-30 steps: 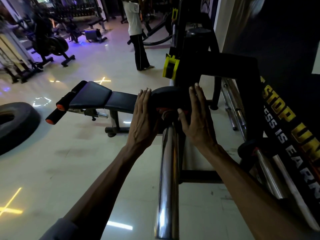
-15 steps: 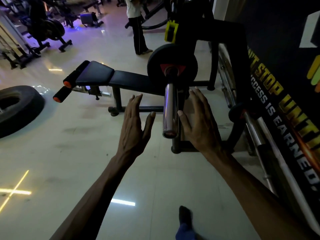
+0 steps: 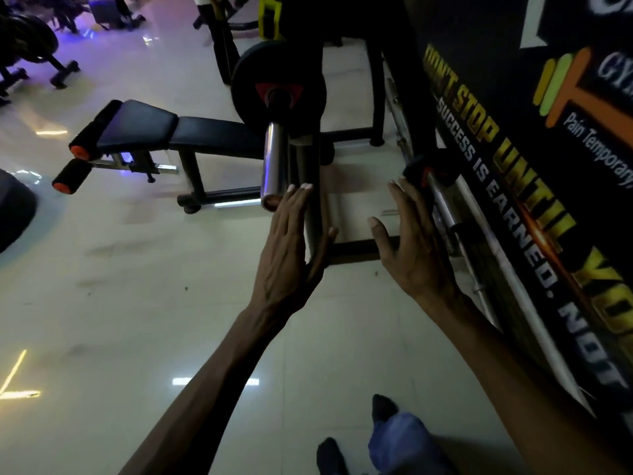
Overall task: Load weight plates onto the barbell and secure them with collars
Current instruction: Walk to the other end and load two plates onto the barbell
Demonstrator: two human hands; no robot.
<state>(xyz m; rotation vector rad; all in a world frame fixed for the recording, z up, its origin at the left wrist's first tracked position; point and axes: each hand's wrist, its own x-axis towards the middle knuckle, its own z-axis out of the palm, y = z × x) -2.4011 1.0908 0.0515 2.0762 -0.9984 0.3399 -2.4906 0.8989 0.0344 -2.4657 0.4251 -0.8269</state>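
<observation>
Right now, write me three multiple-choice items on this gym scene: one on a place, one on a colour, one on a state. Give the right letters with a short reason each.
1. Where does the weight plate sit?
A. on the floor
B. on the barbell sleeve, at its far end
C. on the bench

2. What colour are the end caps of the bench's foam rollers?
A. orange
B. green
C. white

3. What are the hands doing?
A. both grip the plate
B. the left hand and right hand are open and hold nothing
C. one holds a collar

Answers:
1 B, the plate is threaded on the chrome sleeve, up against the rack.
2 A, both roller ends show orange.
3 B, the fingers are spread and no collar is seen in either hand.
</observation>
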